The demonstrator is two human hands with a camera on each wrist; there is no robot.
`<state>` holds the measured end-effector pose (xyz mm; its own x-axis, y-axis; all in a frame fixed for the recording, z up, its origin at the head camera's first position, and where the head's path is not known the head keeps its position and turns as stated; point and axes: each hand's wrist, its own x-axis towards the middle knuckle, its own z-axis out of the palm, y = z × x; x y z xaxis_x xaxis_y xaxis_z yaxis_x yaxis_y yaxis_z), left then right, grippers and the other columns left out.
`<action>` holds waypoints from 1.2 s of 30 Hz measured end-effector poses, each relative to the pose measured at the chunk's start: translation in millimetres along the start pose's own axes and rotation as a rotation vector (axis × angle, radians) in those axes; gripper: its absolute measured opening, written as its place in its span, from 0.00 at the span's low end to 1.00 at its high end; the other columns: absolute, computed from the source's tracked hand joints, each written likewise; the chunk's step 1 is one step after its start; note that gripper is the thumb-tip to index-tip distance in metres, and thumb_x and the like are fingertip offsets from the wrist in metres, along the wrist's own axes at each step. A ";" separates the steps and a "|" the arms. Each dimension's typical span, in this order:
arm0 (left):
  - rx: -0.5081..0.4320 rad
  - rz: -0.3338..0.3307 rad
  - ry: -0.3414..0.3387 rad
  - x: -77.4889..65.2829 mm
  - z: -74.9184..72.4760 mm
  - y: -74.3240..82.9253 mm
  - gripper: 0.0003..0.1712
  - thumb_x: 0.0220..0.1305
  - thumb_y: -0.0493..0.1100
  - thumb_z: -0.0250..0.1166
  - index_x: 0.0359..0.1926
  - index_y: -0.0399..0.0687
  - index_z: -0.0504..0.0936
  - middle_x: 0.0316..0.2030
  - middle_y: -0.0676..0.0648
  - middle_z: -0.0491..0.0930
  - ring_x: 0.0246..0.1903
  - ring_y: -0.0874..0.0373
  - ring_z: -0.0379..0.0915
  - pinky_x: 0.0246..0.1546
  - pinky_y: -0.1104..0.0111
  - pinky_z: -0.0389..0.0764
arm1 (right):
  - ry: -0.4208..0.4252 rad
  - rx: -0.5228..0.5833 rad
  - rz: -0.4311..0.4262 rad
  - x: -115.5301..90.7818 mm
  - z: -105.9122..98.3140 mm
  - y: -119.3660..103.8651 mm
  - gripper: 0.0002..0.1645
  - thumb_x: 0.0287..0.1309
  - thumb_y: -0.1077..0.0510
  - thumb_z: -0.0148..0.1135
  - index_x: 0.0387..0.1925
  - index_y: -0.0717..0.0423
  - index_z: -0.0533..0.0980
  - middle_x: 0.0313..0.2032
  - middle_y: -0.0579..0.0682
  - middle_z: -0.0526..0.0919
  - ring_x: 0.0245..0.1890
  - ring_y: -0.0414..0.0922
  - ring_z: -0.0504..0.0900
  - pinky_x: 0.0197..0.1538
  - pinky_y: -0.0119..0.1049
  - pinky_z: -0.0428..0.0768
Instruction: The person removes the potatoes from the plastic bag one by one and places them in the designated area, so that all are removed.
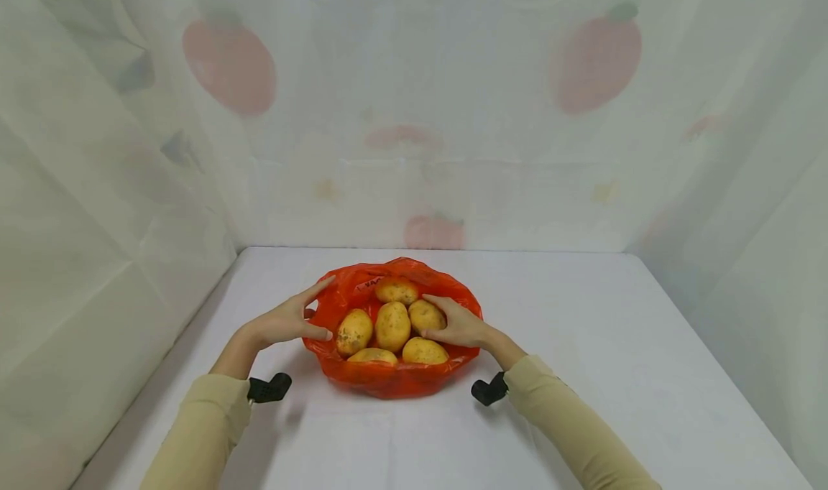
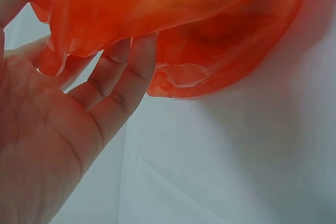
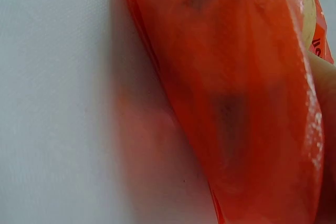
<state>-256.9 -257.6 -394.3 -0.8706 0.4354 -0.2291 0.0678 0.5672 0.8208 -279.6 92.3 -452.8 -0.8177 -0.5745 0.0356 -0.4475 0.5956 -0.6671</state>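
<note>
A red plastic bag (image 1: 388,386) lies wide open on the table with several yellow potatoes (image 1: 392,326) inside. At the bag's left side, my left hand (image 1: 287,322) holds the rim, thumb and index finger spread apart. In the left wrist view the fingers (image 2: 128,80) of that hand reach behind the red plastic. My right hand (image 1: 461,325) reaches over the right rim into the bag and grips the rightmost potato (image 1: 425,317), with thumb and fingers on either side of it. The bag's wall (image 3: 231,103) hides most of this hand in the right wrist view.
A white cloth covers the table (image 1: 582,346). Pale curtains (image 1: 491,102) with faded red fruit prints enclose the back and both sides. Dark wrist-worn devices (image 1: 268,388) sit below each wrist, near the front of the bag.
</note>
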 end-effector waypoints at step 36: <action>0.032 -0.004 0.016 -1.1 0.8 0.5 0.55 0.50 0.47 0.69 0.71 0.69 0.42 0.71 0.43 0.43 0.59 0.39 0.60 0.52 0.49 0.71 | 0.039 0.033 -0.009 0.7 -11.1 -4.9 0.44 0.50 0.44 0.66 0.66 0.49 0.60 0.63 0.48 0.66 0.59 0.45 0.67 0.63 0.45 0.65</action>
<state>-255.5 -257.2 -394.1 -0.8787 0.4218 -0.2234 0.0798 0.5912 0.8026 -281.9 95.2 -441.3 -0.8276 -0.5568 0.0707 -0.4435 0.5715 -0.6905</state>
